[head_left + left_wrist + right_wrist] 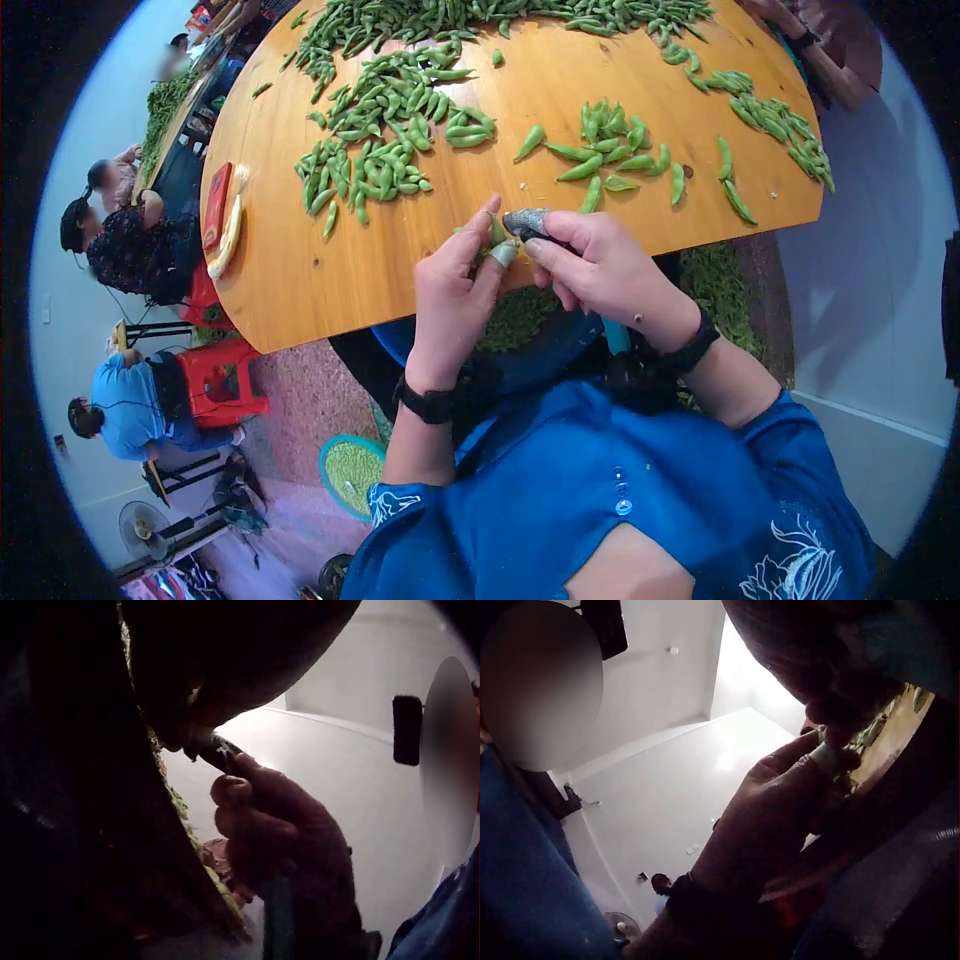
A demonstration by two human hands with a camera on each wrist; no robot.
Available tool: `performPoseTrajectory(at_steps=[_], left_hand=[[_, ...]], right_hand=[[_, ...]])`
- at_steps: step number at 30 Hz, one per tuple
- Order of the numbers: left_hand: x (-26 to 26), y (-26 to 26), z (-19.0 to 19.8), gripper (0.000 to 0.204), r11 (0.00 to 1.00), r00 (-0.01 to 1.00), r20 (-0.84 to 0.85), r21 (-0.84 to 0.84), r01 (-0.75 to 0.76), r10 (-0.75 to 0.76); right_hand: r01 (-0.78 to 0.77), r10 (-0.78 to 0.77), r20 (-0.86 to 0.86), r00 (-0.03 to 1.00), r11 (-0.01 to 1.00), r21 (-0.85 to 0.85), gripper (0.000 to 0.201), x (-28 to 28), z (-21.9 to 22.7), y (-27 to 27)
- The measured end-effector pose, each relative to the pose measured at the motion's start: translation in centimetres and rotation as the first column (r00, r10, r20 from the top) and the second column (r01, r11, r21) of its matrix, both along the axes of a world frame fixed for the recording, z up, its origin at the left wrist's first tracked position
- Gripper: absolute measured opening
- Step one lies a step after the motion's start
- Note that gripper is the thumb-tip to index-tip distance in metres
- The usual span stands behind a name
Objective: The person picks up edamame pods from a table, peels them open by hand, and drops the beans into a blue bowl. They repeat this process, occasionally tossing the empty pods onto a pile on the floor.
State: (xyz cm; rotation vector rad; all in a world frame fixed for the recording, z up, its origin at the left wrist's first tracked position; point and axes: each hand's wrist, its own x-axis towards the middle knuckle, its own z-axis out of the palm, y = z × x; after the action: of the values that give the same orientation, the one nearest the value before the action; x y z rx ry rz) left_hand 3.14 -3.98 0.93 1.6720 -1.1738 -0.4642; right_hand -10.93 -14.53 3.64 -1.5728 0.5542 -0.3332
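At the table's front edge, the left hand (455, 290) pinches a green pod (497, 232) between its thumb and a finger; its thumb has a pale covering. Close against it on the right, the right hand (590, 260) has dark and silver wrapping on its thumb and index finger, whose tips meet at the pod's end. Whether those tips grip the pod is too small to tell. In the left wrist view the right hand (277, 825) is dark, its other fingers curled. The right wrist view shows the left hand (772, 795) in shadow, its thumb tip pale.
Piles of green pods (380, 110) cover the far and left parts of the wooden table (400, 250); a looser group (610, 145) lies beyond the right hand. A red box (216, 205) is at the left edge. Below the hands sits a blue tub (560, 350) holding green pieces.
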Motion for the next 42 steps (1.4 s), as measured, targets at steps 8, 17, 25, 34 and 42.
performPoseTrajectory(at_steps=[8, 17, 25, 34, 42], left_hand=[[0.4, -0.1, -0.5, 0.049, 0.997, 0.986, 0.151, -0.031, 0.070, -0.065], [1.4, 0.2, -0.7, 0.045, 0.981, 0.978, 0.095, -0.048, 0.189, -0.184], [2.3, 0.6, -0.1, 0.038, 0.943, 0.927, -0.170, -0.035, 0.332, -0.333], [3.1, 0.6, 0.5, 0.029, 0.939, 0.755, -0.576, -0.071, 0.337, -0.314], [2.7, 0.0, -0.4, 0.025, 0.960, 0.850, -0.453, -0.063, 0.272, -0.271]], right_hand=[[-0.083, 0.089, -0.045, 0.995, 0.988, 0.133, 0.018, 0.3, 0.3, 0.0], [0.026, -0.029, 0.050, 0.998, 0.998, 0.054, 0.012, 0.6, -0.7, 1.7], [0.106, -0.113, 0.048, 0.992, 0.984, 0.141, 0.014, 0.8, -1.2, 2.0], [0.111, -0.123, 0.041, 0.992, 0.968, 0.226, 0.017, 1.6, 0.1, 2.3], [0.251, -0.239, 0.147, 0.960, 0.966, -0.069, 0.017, 2.5, 1.3, 3.9]])
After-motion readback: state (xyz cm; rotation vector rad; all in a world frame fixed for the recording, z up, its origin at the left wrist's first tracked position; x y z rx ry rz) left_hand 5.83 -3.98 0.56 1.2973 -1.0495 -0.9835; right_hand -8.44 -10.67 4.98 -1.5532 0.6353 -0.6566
